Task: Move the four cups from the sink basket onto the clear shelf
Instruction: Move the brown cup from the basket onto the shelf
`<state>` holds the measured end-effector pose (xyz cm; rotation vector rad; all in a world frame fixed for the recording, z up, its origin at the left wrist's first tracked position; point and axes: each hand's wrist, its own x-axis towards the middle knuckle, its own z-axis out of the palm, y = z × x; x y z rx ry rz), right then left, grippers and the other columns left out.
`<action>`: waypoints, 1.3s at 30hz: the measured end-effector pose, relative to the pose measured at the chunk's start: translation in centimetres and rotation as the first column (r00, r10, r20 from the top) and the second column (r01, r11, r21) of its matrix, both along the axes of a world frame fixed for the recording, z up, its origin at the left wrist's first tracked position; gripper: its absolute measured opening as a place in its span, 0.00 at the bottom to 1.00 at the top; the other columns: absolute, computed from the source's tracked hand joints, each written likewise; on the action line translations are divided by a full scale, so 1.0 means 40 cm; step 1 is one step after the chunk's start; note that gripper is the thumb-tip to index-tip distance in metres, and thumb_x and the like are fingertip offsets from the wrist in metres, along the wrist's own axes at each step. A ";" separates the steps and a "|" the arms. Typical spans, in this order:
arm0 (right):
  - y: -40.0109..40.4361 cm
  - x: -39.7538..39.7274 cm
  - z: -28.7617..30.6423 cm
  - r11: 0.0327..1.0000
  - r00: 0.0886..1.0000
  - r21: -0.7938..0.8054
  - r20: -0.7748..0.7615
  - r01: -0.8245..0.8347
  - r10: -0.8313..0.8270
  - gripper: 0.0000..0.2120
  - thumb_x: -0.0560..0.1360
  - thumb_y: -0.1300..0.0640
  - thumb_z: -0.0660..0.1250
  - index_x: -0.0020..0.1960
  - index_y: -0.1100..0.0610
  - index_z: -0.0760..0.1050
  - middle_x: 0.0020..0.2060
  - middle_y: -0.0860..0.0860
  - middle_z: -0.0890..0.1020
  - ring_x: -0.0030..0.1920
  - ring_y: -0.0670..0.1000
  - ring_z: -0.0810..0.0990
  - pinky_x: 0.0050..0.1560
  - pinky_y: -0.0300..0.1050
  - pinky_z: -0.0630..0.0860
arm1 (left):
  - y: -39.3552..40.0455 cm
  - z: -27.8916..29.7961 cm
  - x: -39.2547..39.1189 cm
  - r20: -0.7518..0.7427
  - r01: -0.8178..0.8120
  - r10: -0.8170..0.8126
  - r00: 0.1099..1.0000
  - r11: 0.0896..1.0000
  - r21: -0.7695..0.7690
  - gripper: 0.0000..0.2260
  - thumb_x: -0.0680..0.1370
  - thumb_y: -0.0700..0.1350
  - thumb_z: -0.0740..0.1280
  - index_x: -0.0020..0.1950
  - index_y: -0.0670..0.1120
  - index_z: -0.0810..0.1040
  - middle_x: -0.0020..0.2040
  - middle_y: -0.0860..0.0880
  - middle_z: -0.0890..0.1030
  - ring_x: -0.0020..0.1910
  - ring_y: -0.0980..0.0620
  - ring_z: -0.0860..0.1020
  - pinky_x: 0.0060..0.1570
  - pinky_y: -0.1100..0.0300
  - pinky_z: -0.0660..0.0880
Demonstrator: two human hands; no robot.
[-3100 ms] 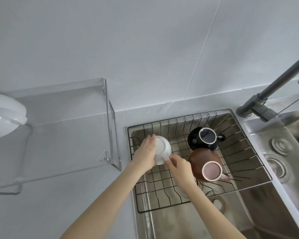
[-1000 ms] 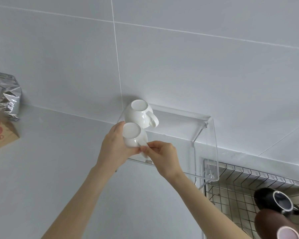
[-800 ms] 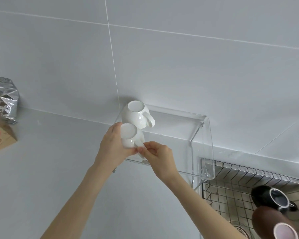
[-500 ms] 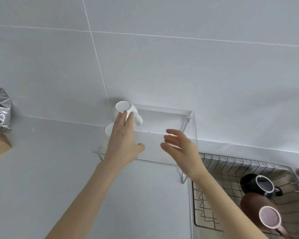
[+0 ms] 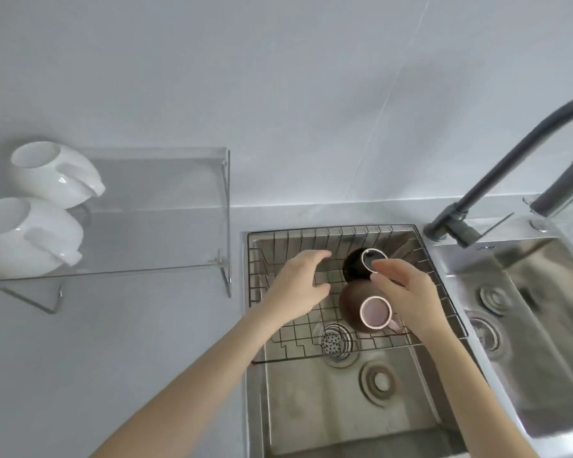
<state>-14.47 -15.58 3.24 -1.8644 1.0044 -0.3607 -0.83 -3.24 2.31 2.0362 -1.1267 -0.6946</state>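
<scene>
Head view: two glossy white ceramic cups, rear cup (image 5: 55,175) and front cup (image 5: 27,241), are standing upside down, just beside each other, at the left end of the clear acrylic shelf (image 5: 159,206); the shelf's right half is lying bare up to its right edge. A black wire sink basket (image 5: 315,239) is sitting across the far part of the stainless steel sink (image 5: 311,408), its left wall running close beside the shelf's right leg. Inside it a black round mug with a pale rim (image 5: 358,266) and a brown mug with a pink interior (image 5: 358,302) are lying on their sides, touching, toward the basket's right half; the basket's left half is lying open. The left hand (image 5: 298,289) is hovering there with fingers spread, holding nothing. The right hand (image 5: 407,292) is reaching over both mugs, fingertips at the black mug's rim; whether it is gripping cannot be told. A dark grey curved tap (image 5: 510,160) is arching at right. No writing is readable anywhere.
</scene>
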 end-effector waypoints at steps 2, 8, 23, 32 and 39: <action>-0.036 -0.045 -0.058 1.000 0.995 0.013 -0.091 0.027 -0.025 0.13 0.70 0.63 0.69 0.54 0.54 0.78 0.48 0.49 0.81 0.55 0.51 0.79 0.54 0.42 0.70 | -0.048 -0.055 -0.036 -0.043 0.043 -0.041 0.998 0.998 0.052 0.25 0.73 0.39 0.66 0.69 0.46 0.65 0.70 0.46 0.69 0.67 0.46 0.69 0.66 0.59 0.64; -0.107 -0.120 -0.188 0.999 0.908 -0.003 -0.418 -0.048 0.043 0.20 0.70 0.58 0.70 0.60 0.58 0.74 0.56 0.55 0.80 0.60 0.55 0.76 0.52 0.42 0.67 | -0.150 -0.190 -0.090 -0.035 0.199 -0.196 0.980 0.963 0.180 0.34 0.68 0.37 0.72 0.71 0.46 0.62 0.73 0.45 0.64 0.71 0.47 0.64 0.69 0.56 0.61; -0.139 -0.138 -0.246 0.983 0.865 0.047 -0.469 -0.177 0.178 0.23 0.73 0.46 0.65 0.39 0.69 0.75 0.30 0.55 0.73 0.34 0.54 0.72 0.33 0.45 0.65 | -0.168 -0.291 -0.138 0.005 0.133 -0.134 0.991 0.983 0.124 0.45 0.64 0.43 0.77 0.73 0.46 0.55 0.76 0.44 0.59 0.74 0.47 0.60 0.71 0.55 0.59; -0.099 -0.079 -0.110 0.996 0.965 -0.002 -0.246 -0.093 0.089 0.12 0.67 0.46 0.72 0.38 0.55 0.84 0.39 0.51 0.87 0.44 0.50 0.83 0.48 0.46 0.78 | -0.102 -0.139 -0.063 0.016 0.092 -0.093 0.995 0.993 0.067 0.45 0.64 0.46 0.77 0.74 0.47 0.55 0.75 0.46 0.60 0.74 0.50 0.59 0.72 0.57 0.56; 0.000 0.099 0.098 0.971 0.971 -0.063 -0.083 -0.229 0.223 0.23 0.66 0.40 0.69 0.30 0.62 0.79 0.26 0.61 0.79 0.28 0.52 0.73 0.35 0.45 0.70 | 0.045 0.110 0.112 0.037 0.037 -0.036 0.999 0.999 -0.023 0.42 0.64 0.44 0.77 0.72 0.49 0.58 0.65 0.56 0.70 0.64 0.59 0.67 0.56 0.81 0.59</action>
